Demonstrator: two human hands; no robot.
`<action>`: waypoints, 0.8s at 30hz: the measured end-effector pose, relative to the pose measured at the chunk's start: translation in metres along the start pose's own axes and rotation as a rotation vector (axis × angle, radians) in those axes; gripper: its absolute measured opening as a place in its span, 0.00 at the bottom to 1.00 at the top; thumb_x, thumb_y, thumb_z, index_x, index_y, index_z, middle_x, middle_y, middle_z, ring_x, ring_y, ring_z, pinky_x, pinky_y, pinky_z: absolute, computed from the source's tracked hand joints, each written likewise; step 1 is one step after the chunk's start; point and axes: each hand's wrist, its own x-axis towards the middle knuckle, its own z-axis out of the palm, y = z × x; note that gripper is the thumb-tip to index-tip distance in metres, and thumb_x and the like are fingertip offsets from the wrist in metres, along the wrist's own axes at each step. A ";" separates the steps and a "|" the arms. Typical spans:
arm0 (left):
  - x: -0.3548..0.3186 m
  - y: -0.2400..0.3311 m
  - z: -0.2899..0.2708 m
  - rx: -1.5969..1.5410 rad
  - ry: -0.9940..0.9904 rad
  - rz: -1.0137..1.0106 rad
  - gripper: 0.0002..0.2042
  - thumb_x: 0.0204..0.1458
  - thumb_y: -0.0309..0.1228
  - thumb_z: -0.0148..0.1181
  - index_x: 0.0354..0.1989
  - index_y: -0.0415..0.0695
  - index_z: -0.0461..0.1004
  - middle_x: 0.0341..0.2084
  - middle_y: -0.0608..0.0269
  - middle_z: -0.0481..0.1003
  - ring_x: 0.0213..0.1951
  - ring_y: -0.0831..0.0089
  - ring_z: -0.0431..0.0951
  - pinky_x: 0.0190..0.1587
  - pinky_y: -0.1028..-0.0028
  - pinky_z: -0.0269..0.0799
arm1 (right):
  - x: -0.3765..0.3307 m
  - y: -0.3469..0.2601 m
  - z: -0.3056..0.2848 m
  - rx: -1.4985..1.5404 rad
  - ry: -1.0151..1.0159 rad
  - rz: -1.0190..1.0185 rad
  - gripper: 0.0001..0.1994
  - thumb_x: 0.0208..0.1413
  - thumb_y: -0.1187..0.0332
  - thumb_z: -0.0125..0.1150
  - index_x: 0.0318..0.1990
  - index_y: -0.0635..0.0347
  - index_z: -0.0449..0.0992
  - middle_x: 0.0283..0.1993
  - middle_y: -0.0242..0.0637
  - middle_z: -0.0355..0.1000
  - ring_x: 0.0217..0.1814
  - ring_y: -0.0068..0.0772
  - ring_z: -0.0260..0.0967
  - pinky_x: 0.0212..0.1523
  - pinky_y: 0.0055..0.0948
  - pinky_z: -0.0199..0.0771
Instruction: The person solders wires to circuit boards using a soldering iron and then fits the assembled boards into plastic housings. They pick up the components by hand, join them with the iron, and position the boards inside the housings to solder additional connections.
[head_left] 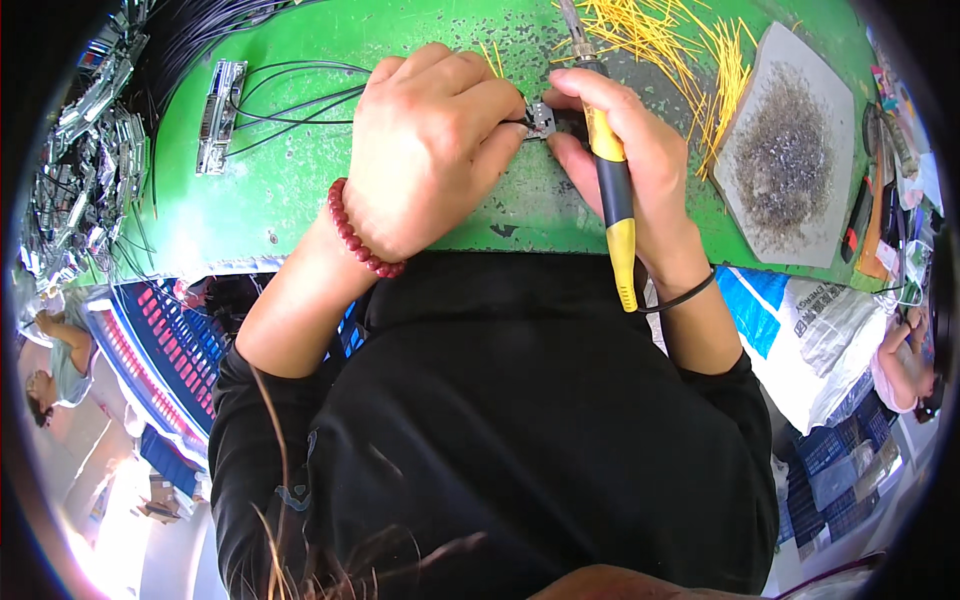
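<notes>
My right hand (645, 150) is wrapped round a soldering iron (617, 195) with a yellow and black handle. Its metal shaft points away from me, toward the far edge. The thumb and a fingertip of the same hand are also at a small silvery metal part (543, 121). From the other side, my left hand (425, 140) pinches at that part, where a short bit of black wire shows. Black wires (300, 97) run under the left hand to a metal strip with slots (220, 118) lying at the left. The exact fingertip contact is partly hidden.
All this is on a worn green worktop (290, 200). Yellow wires (725, 85) are scattered at the far right, beside a grey slab (830, 200) with dark residue. Metal parts (85, 180) are heaped at the left. Tools (880, 200) lie at the right edge. Other people sit far off.
</notes>
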 end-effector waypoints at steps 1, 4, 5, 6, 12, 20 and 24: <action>0.000 0.001 -0.001 0.000 -0.026 -0.028 0.05 0.40 0.29 0.66 0.26 0.49 0.76 0.25 0.67 0.74 0.32 0.65 0.75 0.36 0.65 0.67 | 0.000 0.000 0.000 0.000 -0.001 0.000 0.26 0.41 0.78 0.69 0.51 0.48 0.75 0.42 0.36 0.78 0.39 0.41 0.78 0.36 0.33 0.77; 0.000 0.001 0.002 -0.019 -0.116 -0.066 0.06 0.41 0.26 0.66 0.28 0.46 0.77 0.25 0.65 0.74 0.32 0.63 0.75 0.36 0.65 0.67 | 0.000 0.001 0.001 -0.013 0.005 -0.014 0.26 0.41 0.78 0.69 0.52 0.48 0.75 0.41 0.36 0.78 0.38 0.40 0.78 0.35 0.32 0.77; 0.001 0.002 0.002 -0.019 -0.115 -0.067 0.06 0.41 0.26 0.66 0.28 0.46 0.77 0.25 0.65 0.74 0.32 0.63 0.75 0.36 0.65 0.67 | 0.000 0.002 0.001 -0.019 0.008 -0.017 0.26 0.41 0.78 0.69 0.52 0.48 0.75 0.41 0.36 0.78 0.38 0.40 0.78 0.35 0.32 0.77; 0.002 0.004 0.003 -0.019 -0.124 -0.059 0.05 0.42 0.26 0.66 0.28 0.46 0.76 0.24 0.64 0.73 0.32 0.62 0.75 0.36 0.65 0.67 | -0.001 0.003 0.002 -0.025 0.010 -0.021 0.26 0.40 0.78 0.69 0.52 0.48 0.75 0.40 0.36 0.78 0.38 0.40 0.78 0.35 0.32 0.77; 0.004 0.007 0.007 -0.055 -0.098 -0.052 0.04 0.43 0.25 0.64 0.26 0.44 0.74 0.23 0.62 0.72 0.31 0.60 0.74 0.36 0.65 0.68 | -0.001 0.003 0.002 -0.021 0.010 -0.027 0.27 0.40 0.78 0.69 0.52 0.48 0.75 0.40 0.36 0.78 0.38 0.40 0.78 0.36 0.32 0.77; 0.011 0.005 0.000 -0.234 -0.002 -0.182 0.04 0.50 0.23 0.61 0.32 0.40 0.73 0.28 0.58 0.75 0.34 0.58 0.76 0.39 0.67 0.70 | -0.002 0.003 0.002 -0.023 0.008 -0.010 0.26 0.41 0.78 0.69 0.52 0.48 0.75 0.40 0.36 0.78 0.38 0.41 0.78 0.36 0.32 0.78; 0.010 0.006 0.001 -0.355 -0.041 -0.171 0.05 0.49 0.22 0.63 0.33 0.39 0.74 0.28 0.58 0.77 0.32 0.61 0.77 0.37 0.69 0.72 | 0.000 -0.002 -0.004 0.005 -0.022 0.008 0.26 0.41 0.79 0.70 0.52 0.52 0.75 0.42 0.38 0.78 0.39 0.39 0.78 0.38 0.30 0.78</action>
